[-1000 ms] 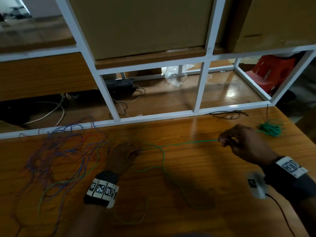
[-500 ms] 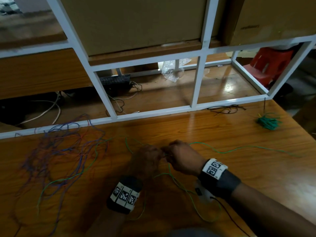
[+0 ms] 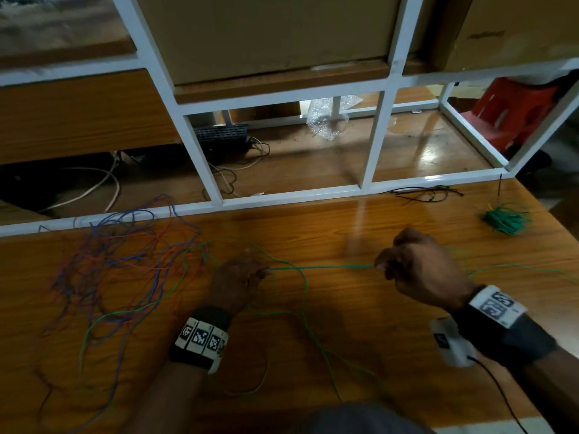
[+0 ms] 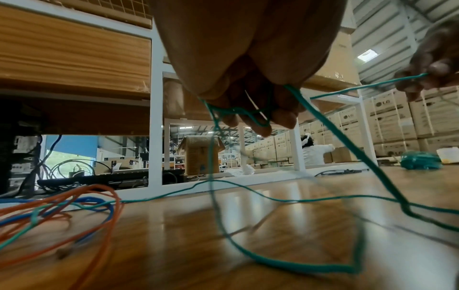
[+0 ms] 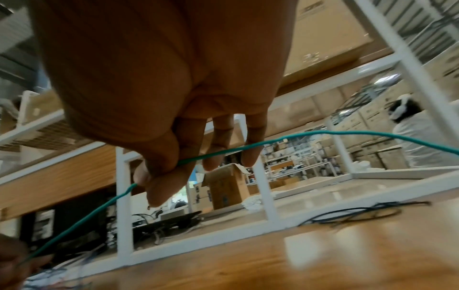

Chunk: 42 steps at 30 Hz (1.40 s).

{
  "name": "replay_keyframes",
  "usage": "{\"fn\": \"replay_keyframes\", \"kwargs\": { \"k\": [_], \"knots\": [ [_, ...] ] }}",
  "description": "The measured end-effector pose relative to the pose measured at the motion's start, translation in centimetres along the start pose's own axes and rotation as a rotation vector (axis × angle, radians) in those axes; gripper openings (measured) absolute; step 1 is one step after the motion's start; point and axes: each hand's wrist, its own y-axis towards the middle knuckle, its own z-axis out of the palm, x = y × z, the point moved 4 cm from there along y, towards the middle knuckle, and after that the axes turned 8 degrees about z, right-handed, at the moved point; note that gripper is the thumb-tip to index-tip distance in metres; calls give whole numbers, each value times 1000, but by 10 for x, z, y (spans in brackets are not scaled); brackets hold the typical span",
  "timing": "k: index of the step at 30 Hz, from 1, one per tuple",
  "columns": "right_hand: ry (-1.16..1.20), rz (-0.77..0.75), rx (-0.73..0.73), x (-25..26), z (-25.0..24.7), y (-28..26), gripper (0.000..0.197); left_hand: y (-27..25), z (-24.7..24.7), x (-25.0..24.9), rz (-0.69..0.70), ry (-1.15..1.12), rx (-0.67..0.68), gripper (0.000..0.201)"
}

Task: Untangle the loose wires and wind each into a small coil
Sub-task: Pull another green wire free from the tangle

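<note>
A thin green wire (image 3: 329,266) runs taut between my two hands over the wooden table (image 3: 344,227). My left hand (image 3: 247,274) grips a few loose green loops (image 4: 250,113) of it in its curled fingers. My right hand (image 3: 383,264) pinches the same wire (image 5: 218,152) between thumb and forefinger, off to the right. More of the green wire trails in slack bends across the table toward me (image 3: 313,336). A tangle of blue, orange and green wires (image 3: 119,261) lies at the left.
A wound green coil (image 3: 504,219) sits at the far right of the table, with a loose black wire (image 3: 423,193) beside the white metal rack frame (image 3: 282,198). Cardboard boxes stand on the rack shelf. A person in white works in the background.
Half a second ago both hands met at the table's middle. My right hand has since swung right, drawing the green wire taut; the left hand has stayed put with its loops.
</note>
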Motion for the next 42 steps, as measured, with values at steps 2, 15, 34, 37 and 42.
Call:
{"fn": "replay_keyframes", "kwargs": {
  "k": [2, 15, 34, 37, 42],
  "knots": [
    [20, 58, 22, -20, -2, -6, 21, 1, -2, 1, 11, -21, -32, 24],
    [236, 51, 306, 81, 69, 30, 18, 32, 40, -61, 253, -123, 69, 25],
    [398, 43, 7, 40, 33, 28, 26, 63, -15, -88, -227, -300, -52, 43],
    [420, 7, 16, 50, 37, 25, 21, 69, 7, -94, -248, -130, 109, 30],
    [440, -17, -13, 33, 41, 20, 20, 61, 4, -62, -462, -571, -72, 7]
  ]
}}
